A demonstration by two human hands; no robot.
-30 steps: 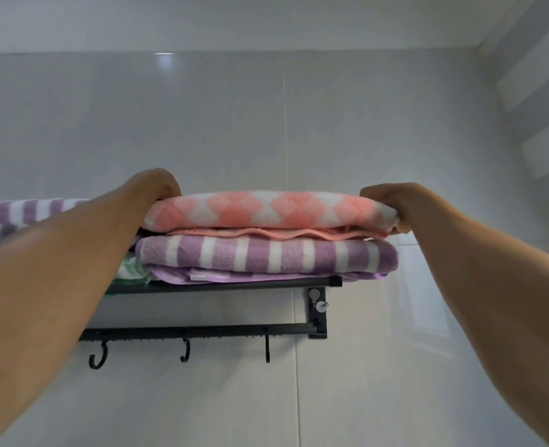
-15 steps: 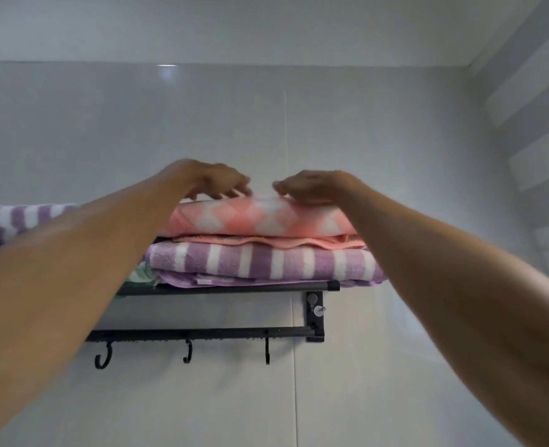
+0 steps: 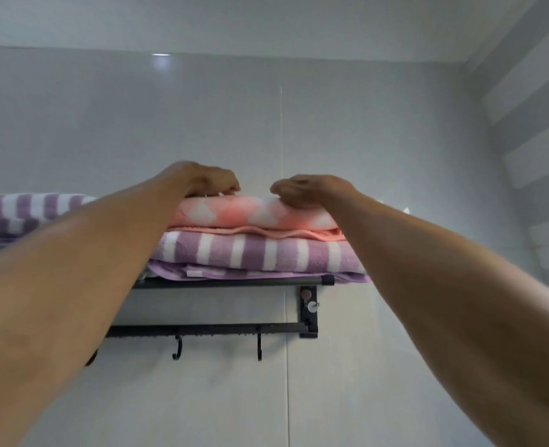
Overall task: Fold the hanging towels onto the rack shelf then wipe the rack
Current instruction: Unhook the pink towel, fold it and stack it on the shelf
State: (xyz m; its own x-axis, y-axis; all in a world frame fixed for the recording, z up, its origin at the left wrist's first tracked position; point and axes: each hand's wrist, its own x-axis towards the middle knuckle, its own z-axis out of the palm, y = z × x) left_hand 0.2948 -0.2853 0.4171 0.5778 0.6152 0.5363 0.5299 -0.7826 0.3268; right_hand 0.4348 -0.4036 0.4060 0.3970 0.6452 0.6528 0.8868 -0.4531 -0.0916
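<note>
A folded pink-and-white checked towel (image 3: 250, 214) lies on top of a folded purple-and-white striped towel (image 3: 254, 254) on the black rack shelf (image 3: 234, 281). My left hand (image 3: 207, 179) rests on the pink towel's top toward its left, fingers curled down. Palm down on the same towel, a little right of centre, lies my right hand (image 3: 312, 190). Neither hand grips the cloth. Another purple striped towel (image 3: 25, 211) lies folded on the shelf at the far left, partly behind my left forearm.
Below the shelf runs the black lower bar (image 3: 208, 329) with hooks (image 3: 177, 348) and nothing hanging on it. A bracket (image 3: 308, 309) fixes the rack to the grey tiled wall. The room's corner is at the right.
My hands moved from the two ends of the pink towel onto its top near the middle. In the last half second they drew slightly apart.
</note>
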